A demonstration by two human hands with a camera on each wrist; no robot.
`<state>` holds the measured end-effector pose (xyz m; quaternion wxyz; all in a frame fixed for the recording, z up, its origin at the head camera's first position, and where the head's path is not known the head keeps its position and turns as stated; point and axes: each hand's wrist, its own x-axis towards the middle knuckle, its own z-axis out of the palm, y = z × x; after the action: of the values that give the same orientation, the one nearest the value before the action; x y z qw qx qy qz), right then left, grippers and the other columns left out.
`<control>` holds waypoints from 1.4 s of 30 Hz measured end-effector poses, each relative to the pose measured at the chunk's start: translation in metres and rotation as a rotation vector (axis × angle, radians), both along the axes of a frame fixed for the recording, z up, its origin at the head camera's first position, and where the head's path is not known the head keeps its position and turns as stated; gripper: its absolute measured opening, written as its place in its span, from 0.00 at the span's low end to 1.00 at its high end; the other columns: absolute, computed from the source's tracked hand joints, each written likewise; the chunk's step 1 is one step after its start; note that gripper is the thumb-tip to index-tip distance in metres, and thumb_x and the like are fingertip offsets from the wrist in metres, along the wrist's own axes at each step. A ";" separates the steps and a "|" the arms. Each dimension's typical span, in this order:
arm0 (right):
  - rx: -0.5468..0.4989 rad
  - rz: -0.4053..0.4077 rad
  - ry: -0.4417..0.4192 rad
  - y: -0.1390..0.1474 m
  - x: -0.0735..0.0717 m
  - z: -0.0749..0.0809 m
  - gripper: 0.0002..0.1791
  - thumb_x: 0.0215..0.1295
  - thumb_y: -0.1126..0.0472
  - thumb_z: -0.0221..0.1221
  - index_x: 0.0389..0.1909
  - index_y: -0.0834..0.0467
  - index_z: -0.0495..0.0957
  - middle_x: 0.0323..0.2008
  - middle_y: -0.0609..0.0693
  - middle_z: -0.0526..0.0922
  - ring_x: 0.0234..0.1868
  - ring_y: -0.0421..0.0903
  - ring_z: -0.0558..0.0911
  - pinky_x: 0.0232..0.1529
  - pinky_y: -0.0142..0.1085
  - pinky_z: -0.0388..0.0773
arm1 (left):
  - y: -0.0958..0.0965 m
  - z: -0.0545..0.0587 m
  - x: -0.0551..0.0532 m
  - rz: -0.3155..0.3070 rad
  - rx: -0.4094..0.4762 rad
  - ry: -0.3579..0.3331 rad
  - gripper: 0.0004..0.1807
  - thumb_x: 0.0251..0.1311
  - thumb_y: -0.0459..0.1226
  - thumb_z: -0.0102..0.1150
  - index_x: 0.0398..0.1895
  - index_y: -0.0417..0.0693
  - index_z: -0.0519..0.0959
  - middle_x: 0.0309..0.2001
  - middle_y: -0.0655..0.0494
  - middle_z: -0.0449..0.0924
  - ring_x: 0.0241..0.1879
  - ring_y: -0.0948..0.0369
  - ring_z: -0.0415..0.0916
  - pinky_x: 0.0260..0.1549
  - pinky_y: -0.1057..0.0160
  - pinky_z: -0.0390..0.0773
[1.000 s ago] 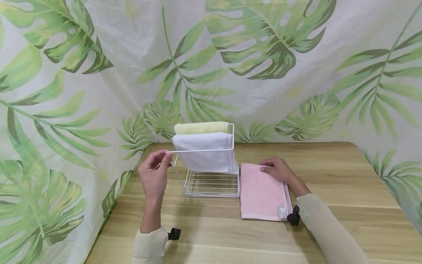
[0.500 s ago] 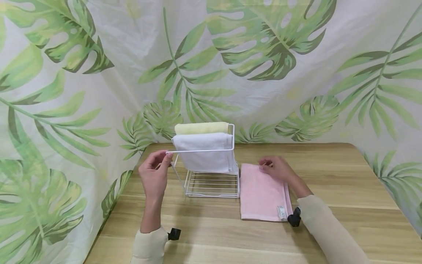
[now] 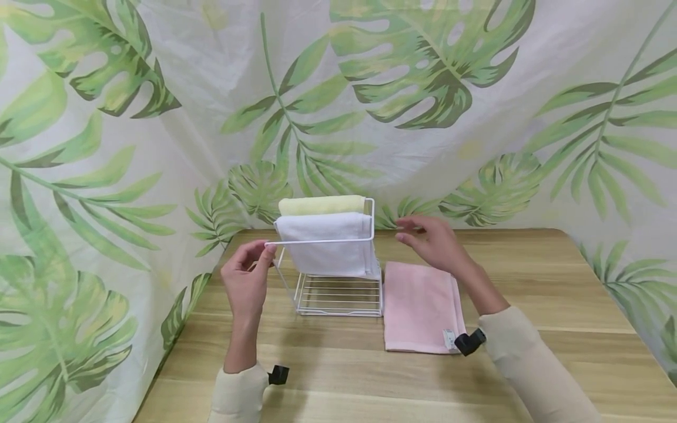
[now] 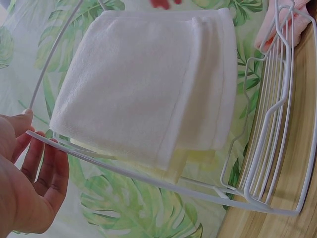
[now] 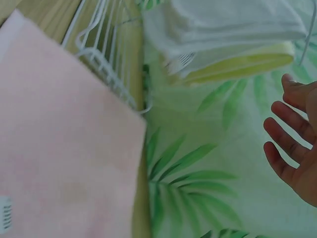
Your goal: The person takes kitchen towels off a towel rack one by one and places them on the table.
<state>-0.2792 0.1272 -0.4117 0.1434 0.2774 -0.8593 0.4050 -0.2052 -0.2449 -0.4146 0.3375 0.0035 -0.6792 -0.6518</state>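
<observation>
A white wire rack (image 3: 338,313) stands on the table with a yellow towel (image 3: 322,205) and a folded white towel (image 3: 325,244) draped over its upper bars. My left hand (image 3: 247,282) pinches the front left corner of the rack's top bar; in the left wrist view the thumb (image 4: 24,119) lies over the wire and the fingers curl beneath it. My right hand (image 3: 436,244) is in the air right of the rack, holding nothing, fingers loosely bent. Below it a folded pink towel (image 3: 420,308) lies flat beside the rack, its white label at the lower right corner.
The wooden table (image 3: 555,352) ends at the back against a leaf-patterned cloth (image 3: 423,153). A small black camera (image 3: 278,375) sits at the left cuff, and another black camera (image 3: 469,342) at the right cuff overlaps the pink towel's corner.
My right hand has let go of the pink towel's upper edge and risen up and left toward the rack's top. The towel stays on the table; my left hand has kept its place.
</observation>
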 end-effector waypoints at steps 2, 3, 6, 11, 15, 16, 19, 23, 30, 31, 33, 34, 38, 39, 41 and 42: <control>-0.006 0.003 0.026 -0.005 0.005 0.012 0.18 0.72 0.61 0.70 0.59 0.62 0.85 0.53 0.58 0.91 0.53 0.57 0.90 0.56 0.55 0.90 | 0.000 0.001 0.000 0.003 -0.004 0.004 0.13 0.65 0.34 0.76 0.44 0.31 0.87 0.30 0.62 0.86 0.28 0.67 0.83 0.33 0.71 0.90; -0.012 0.005 0.037 -0.008 0.007 0.018 0.19 0.72 0.61 0.70 0.59 0.62 0.85 0.53 0.58 0.91 0.53 0.57 0.90 0.57 0.55 0.90 | 0.000 0.001 0.001 0.006 -0.007 0.005 0.13 0.65 0.34 0.76 0.44 0.31 0.87 0.30 0.62 0.86 0.28 0.68 0.83 0.33 0.71 0.90; -0.024 0.017 0.083 -0.018 0.014 0.035 0.20 0.70 0.60 0.72 0.59 0.61 0.85 0.53 0.57 0.91 0.53 0.57 0.90 0.56 0.55 0.89 | 0.000 0.001 0.001 0.011 -0.010 0.016 0.13 0.64 0.33 0.76 0.44 0.30 0.87 0.30 0.63 0.87 0.28 0.68 0.83 0.32 0.71 0.90; -0.061 0.051 0.191 -0.035 0.019 0.054 0.20 0.68 0.61 0.73 0.59 0.60 0.87 0.54 0.57 0.91 0.52 0.54 0.90 0.51 0.49 0.90 | -0.001 0.000 0.000 0.013 -0.004 0.046 0.14 0.64 0.31 0.76 0.45 0.26 0.86 0.31 0.64 0.88 0.28 0.69 0.84 0.30 0.73 0.89; -0.079 0.084 0.241 -0.048 0.019 0.062 0.20 0.67 0.61 0.74 0.58 0.61 0.87 0.54 0.57 0.91 0.52 0.53 0.89 0.51 0.48 0.90 | -0.003 -0.001 0.000 0.022 -0.014 0.053 0.14 0.64 0.31 0.76 0.45 0.27 0.87 0.32 0.64 0.88 0.30 0.69 0.84 0.30 0.72 0.90; -0.078 0.091 0.242 -0.050 0.019 0.064 0.20 0.67 0.61 0.74 0.58 0.61 0.87 0.55 0.57 0.91 0.53 0.54 0.88 0.52 0.48 0.90 | -0.003 -0.001 0.000 0.023 -0.014 0.052 0.14 0.64 0.32 0.76 0.45 0.27 0.87 0.32 0.64 0.88 0.30 0.69 0.84 0.31 0.71 0.90; -0.059 0.109 0.249 -0.057 0.016 0.068 0.20 0.68 0.59 0.73 0.59 0.61 0.87 0.56 0.56 0.90 0.56 0.55 0.88 0.56 0.50 0.89 | -0.003 -0.002 0.000 0.024 -0.012 0.050 0.14 0.64 0.32 0.76 0.45 0.28 0.87 0.32 0.63 0.88 0.30 0.68 0.84 0.31 0.71 0.90; -0.021 0.143 0.265 -0.062 0.012 0.072 0.21 0.69 0.59 0.73 0.59 0.61 0.86 0.58 0.57 0.90 0.62 0.56 0.86 0.66 0.52 0.85 | -0.003 -0.002 0.000 0.024 -0.015 0.048 0.14 0.64 0.32 0.77 0.45 0.29 0.88 0.32 0.63 0.88 0.29 0.68 0.84 0.31 0.70 0.90; 0.010 0.212 0.250 -0.071 0.007 0.077 0.21 0.68 0.60 0.74 0.59 0.62 0.85 0.57 0.57 0.90 0.63 0.56 0.86 0.69 0.52 0.83 | -0.003 -0.001 0.002 0.023 -0.011 0.040 0.14 0.62 0.32 0.78 0.45 0.29 0.88 0.33 0.63 0.89 0.30 0.68 0.84 0.31 0.70 0.91; 0.016 0.217 0.246 -0.072 0.007 0.077 0.21 0.68 0.60 0.74 0.59 0.62 0.85 0.57 0.56 0.90 0.63 0.56 0.86 0.68 0.52 0.83 | -0.002 -0.001 0.002 0.024 -0.014 0.040 0.14 0.62 0.32 0.78 0.45 0.28 0.88 0.33 0.64 0.90 0.30 0.67 0.85 0.32 0.69 0.91; 0.031 0.218 0.238 -0.074 0.007 0.077 0.21 0.68 0.60 0.73 0.60 0.62 0.85 0.58 0.56 0.90 0.63 0.56 0.86 0.69 0.52 0.83 | -0.002 -0.001 0.001 0.025 -0.017 0.041 0.15 0.61 0.31 0.78 0.45 0.28 0.88 0.33 0.64 0.90 0.30 0.67 0.85 0.32 0.69 0.91; 0.037 0.219 0.233 -0.076 0.007 0.077 0.22 0.68 0.60 0.74 0.60 0.62 0.85 0.58 0.56 0.89 0.63 0.55 0.86 0.69 0.52 0.83 | -0.002 0.000 0.001 0.025 -0.016 0.044 0.15 0.61 0.31 0.78 0.45 0.27 0.88 0.33 0.64 0.90 0.30 0.67 0.85 0.32 0.69 0.91; 0.063 0.237 0.207 -0.079 0.005 0.078 0.23 0.68 0.61 0.74 0.61 0.62 0.85 0.60 0.56 0.89 0.65 0.55 0.85 0.70 0.51 0.82 | 0.000 0.000 0.001 0.029 -0.012 0.055 0.14 0.60 0.30 0.79 0.45 0.28 0.88 0.33 0.65 0.90 0.31 0.68 0.86 0.31 0.69 0.91; 0.067 0.245 0.199 -0.079 0.005 0.079 0.24 0.67 0.61 0.74 0.62 0.62 0.84 0.60 0.56 0.88 0.66 0.55 0.85 0.71 0.51 0.82 | 0.000 0.001 0.001 0.033 -0.014 0.058 0.14 0.59 0.30 0.79 0.45 0.29 0.89 0.34 0.65 0.90 0.31 0.68 0.86 0.32 0.69 0.91; 0.085 0.256 0.186 -0.081 0.004 0.080 0.24 0.67 0.61 0.74 0.62 0.62 0.84 0.61 0.56 0.88 0.67 0.55 0.84 0.71 0.51 0.82 | 0.001 0.001 0.002 0.044 -0.023 0.065 0.13 0.59 0.30 0.79 0.44 0.31 0.90 0.34 0.65 0.90 0.31 0.68 0.87 0.32 0.69 0.91; 0.095 0.261 0.180 -0.081 0.003 0.081 0.25 0.67 0.60 0.74 0.63 0.62 0.84 0.62 0.56 0.88 0.68 0.55 0.84 0.72 0.51 0.81 | 0.002 0.001 0.002 0.049 -0.031 0.069 0.12 0.59 0.30 0.79 0.44 0.32 0.90 0.34 0.65 0.90 0.31 0.68 0.87 0.32 0.70 0.91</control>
<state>-0.2760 0.0459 -0.3308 0.1526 0.4282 -0.8180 0.3525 -0.2036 -0.2430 -0.4136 0.3764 -0.0076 -0.6769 -0.6325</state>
